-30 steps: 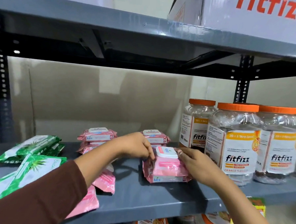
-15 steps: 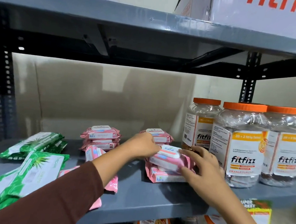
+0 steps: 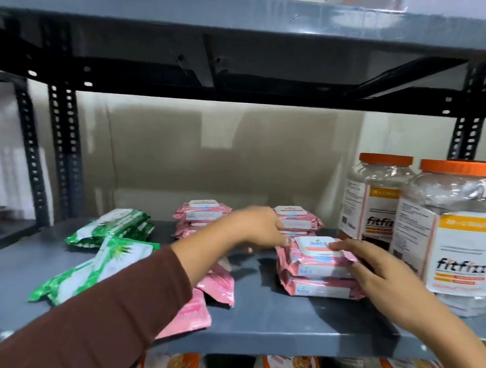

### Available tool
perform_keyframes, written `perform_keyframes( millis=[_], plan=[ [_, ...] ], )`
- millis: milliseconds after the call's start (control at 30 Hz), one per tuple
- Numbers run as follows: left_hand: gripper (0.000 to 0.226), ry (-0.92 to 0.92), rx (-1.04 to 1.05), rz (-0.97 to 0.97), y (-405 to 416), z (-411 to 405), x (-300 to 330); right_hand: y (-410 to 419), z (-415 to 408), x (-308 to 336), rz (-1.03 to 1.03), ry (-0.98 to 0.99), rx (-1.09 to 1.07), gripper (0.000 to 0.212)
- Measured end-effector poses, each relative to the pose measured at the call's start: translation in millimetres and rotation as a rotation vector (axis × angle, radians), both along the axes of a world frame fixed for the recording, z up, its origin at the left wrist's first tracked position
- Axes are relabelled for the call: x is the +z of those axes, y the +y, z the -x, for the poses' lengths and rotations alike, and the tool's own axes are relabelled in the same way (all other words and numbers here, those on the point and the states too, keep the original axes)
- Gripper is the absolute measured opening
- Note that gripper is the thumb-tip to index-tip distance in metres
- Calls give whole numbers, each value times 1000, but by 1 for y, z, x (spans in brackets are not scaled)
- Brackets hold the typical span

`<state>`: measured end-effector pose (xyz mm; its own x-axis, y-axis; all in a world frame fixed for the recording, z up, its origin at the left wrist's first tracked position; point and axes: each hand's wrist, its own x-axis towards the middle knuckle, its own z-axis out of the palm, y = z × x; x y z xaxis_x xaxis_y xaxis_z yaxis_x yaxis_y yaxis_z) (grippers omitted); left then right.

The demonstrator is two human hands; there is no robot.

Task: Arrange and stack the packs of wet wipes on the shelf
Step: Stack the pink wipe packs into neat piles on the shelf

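Two pink wet-wipe packs lie stacked near the front of the grey shelf (image 3: 257, 325). The top pack (image 3: 316, 261) sits flat on the bottom pack (image 3: 320, 290). My left hand (image 3: 258, 226) holds the top pack's left edge, and my right hand (image 3: 372, 263) holds its lid and right side. Behind stand two more pink stacks, the back left stack (image 3: 202, 214) and the back right stack (image 3: 297, 219). Loose pink packs (image 3: 216, 285) lie partly under my left forearm. Green packs (image 3: 113, 227) lie at the left.
Large orange-lidded jars (image 3: 376, 196) stand close to the right of the front stack, with another jar (image 3: 459, 231) nearer. A further green pack (image 3: 91, 271) lies at the front left. The upper shelf (image 3: 245, 18) hangs overhead. More jars sit on the level below.
The top pink pack was tilted in both hands half a second ago; it now lies flat on the pack below. The view has swung left and the jars sit further right.
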<state>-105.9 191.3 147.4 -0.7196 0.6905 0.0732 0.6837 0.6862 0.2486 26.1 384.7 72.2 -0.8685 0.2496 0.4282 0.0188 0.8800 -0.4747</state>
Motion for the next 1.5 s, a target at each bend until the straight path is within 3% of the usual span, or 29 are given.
perform_keyframes(
  millis=[100,167,200,333,433,500,567,667,733,800,867,1033,1100,1200,1267,1367,1500],
  plan=[
    [41,220,178,-102,-52,11,24,-18,-5,7,6,258,24,28],
    [39,231,273,-118,-95,8,27,-42,-8,9,150,464,102,27],
    [40,194,294,-87,-114,4,24,-56,-7,10,230,470,163,28],
    [88,-37,292,172,-159,-22,-7,-107,28,1,388,89,317,10],
    [105,-30,235,326,-166,-26,-36,-133,61,-3,382,-144,250,43],
    [122,-25,234,339,-161,-27,-50,-146,78,3,419,-218,238,48],
    [115,-28,250,240,-155,-30,-53,-157,86,14,455,-221,281,32],
    [82,-52,229,-20,-155,-30,-50,-160,96,29,434,-261,279,39],
    [75,-116,221,-163,-165,-27,-48,-158,99,34,386,-276,198,33],
    [73,-196,197,-313,-177,-25,-44,-153,98,33,268,-270,98,51],
    [73,-270,160,-471,-191,-28,-33,-156,96,30,117,-267,41,55],
    [98,-298,206,-769,-243,-23,11,-162,98,36,-64,-334,124,37],
    [90,-235,337,-683,-271,-13,17,-154,101,43,-125,-373,216,29],
    [86,-224,603,-455,-312,11,3,-142,103,51,-186,-474,392,55],
    [102,-273,719,-362,-337,27,-18,-141,103,51,-181,-527,447,68],
    [123,-321,710,-247,-360,44,-49,-141,111,42,-147,-468,411,69],
    [135,-370,588,-178,-359,44,-52,-151,107,34,-183,-371,318,64]
  ],
)
